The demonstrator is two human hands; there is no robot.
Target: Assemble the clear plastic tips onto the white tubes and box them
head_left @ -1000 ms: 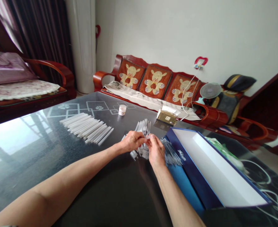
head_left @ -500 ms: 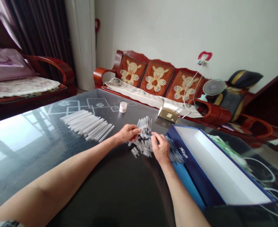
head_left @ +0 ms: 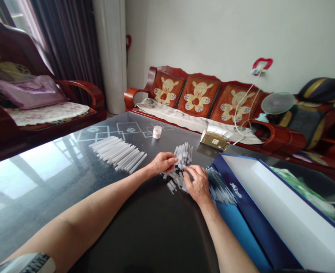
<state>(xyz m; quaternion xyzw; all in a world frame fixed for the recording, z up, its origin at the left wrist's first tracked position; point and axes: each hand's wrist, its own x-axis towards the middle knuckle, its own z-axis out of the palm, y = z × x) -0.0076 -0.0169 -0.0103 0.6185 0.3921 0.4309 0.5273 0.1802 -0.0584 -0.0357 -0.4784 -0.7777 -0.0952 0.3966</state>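
Note:
My left hand [head_left: 164, 163] is closed in a pinch at the left side of a heap of short translucent pieces [head_left: 176, 177]; anything between its fingertips is too small to make out. Over the heap's right side, my right hand [head_left: 197, 184] has its fingers bent and a gap between thumb and forefinger, with the fingertips at the pieces. Behind both hands stands a cluster of whitish short tubes [head_left: 184, 151]. Thin clear sticks [head_left: 221, 187] lie right of my right hand. A row of long white tubes [head_left: 118, 151] rests to the left.
A long blue box [head_left: 235, 193] with a white inside takes up the table's right side. A small white jar [head_left: 157, 132] and a tissue box [head_left: 215, 139] stand farther back on the dark glossy table [head_left: 144, 227]. A green-and-white packet [head_left: 306, 189] lies beyond the blue box.
The view has turned left, so things appear farther right. My right hand has come down onto the heap, fingers lower and nearer the pieces. My left hand keeps its pinch.

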